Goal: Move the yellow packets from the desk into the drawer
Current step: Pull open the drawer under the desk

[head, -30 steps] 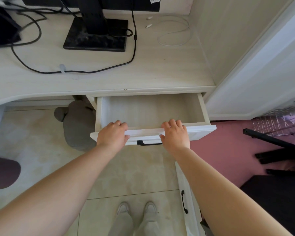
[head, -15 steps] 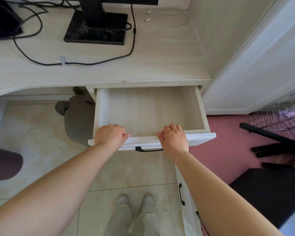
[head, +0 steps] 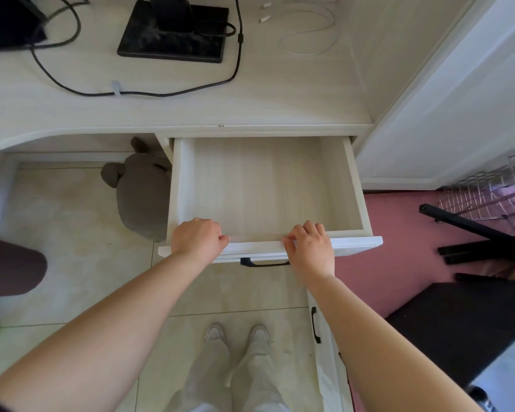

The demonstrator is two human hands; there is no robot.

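Note:
The white drawer (head: 356,185) under the desk (head: 191,108) stands pulled far out, and its pale wood bottom holds nothing. My left hand (head: 198,240) grips the top edge of the drawer front on the left, fingers curled over it. My right hand (head: 311,246) grips the same edge further right, just above the black handle (head: 265,263). No yellow packets show anywhere in view.
On the desk stand a black monitor base (head: 173,40), black cables (head: 149,92) and a white cable (head: 309,34). A grey plush (head: 140,191) lies on the floor left of the drawer. A lower drawer front (head: 324,352) stands below right. Black frames and a wire rack (head: 482,197) are at the right.
Both hands have pulled the drawer out toward me, so much more of its bottom shows than a second ago. The grips on the front edge are unchanged.

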